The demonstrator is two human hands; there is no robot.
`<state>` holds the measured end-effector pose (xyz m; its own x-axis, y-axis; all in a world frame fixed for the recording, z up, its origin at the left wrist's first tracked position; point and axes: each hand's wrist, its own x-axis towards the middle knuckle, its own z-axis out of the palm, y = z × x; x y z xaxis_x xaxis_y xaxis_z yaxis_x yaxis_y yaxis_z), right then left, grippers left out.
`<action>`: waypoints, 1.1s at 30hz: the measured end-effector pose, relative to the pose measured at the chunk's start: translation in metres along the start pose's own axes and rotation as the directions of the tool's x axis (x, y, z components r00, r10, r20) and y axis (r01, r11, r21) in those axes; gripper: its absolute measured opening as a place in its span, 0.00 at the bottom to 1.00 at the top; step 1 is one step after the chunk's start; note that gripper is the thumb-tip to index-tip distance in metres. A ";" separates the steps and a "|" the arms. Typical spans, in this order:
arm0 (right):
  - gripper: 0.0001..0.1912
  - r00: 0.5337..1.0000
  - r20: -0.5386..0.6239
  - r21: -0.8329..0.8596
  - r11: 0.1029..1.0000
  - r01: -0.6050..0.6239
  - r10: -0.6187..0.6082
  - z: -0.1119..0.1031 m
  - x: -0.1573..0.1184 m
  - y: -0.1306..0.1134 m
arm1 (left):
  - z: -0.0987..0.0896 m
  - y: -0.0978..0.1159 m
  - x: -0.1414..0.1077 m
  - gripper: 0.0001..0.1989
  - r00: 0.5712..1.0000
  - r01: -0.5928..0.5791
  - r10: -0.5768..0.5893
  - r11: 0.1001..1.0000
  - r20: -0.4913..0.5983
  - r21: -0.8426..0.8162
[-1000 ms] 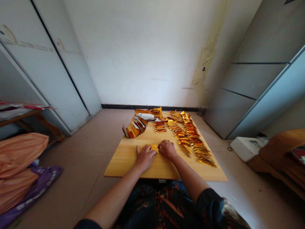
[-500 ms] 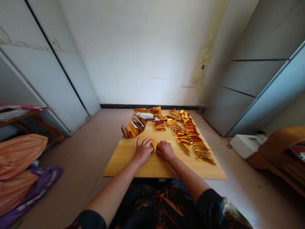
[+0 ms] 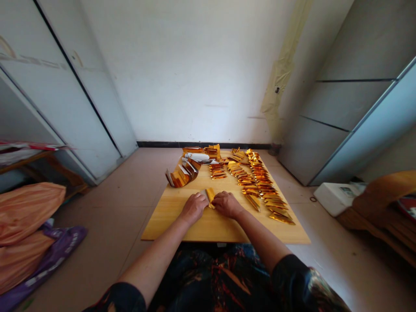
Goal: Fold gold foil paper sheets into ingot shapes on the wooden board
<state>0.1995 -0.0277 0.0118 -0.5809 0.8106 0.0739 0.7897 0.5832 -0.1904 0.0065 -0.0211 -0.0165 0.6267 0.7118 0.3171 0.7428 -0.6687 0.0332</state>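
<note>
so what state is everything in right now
left hand, pressing on the foil's left side
right hand, pressing on the foil's right side
gold foil piece, folded, between the hands
folded foil strips, laid in rows
wooden board, lying flat
white cabinet doors, shut

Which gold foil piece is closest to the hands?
The folded piece between the left hand and right hand; all others lie apart on the wooden board, in rows and a curved stack.
</note>
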 end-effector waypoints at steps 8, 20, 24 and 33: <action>0.12 0.999 0.043 -0.070 0.997 -0.008 0.011 0.000 -0.004 -0.003 | -0.013 0.008 -0.009 0.08 0.999 0.048 -0.048 0.999 -0.025 -0.014; 0.11 0.995 0.091 -0.053 0.998 0.039 -0.034 -0.010 -0.010 -0.003 | -0.006 0.022 -0.015 0.07 0.982 0.145 -0.148 0.989 -0.119 -0.033; 0.13 0.996 0.086 -0.077 0.997 -0.026 0.032 -0.010 -0.004 -0.007 | -0.003 0.020 -0.015 0.11 0.995 0.076 -0.079 0.996 -0.066 -0.046; 0.14 0.926 0.090 -0.055 0.930 -0.364 0.368 0.000 0.026 -0.022 | -0.009 0.019 -0.028 0.14 0.997 0.068 -0.071 0.995 -0.040 -0.066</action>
<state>0.1672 -0.0197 0.0178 -0.2648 0.9602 -0.0892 0.9565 0.2498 -0.1504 0.0010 -0.0559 -0.0165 0.5625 0.7482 0.3518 0.7665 -0.6314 0.1174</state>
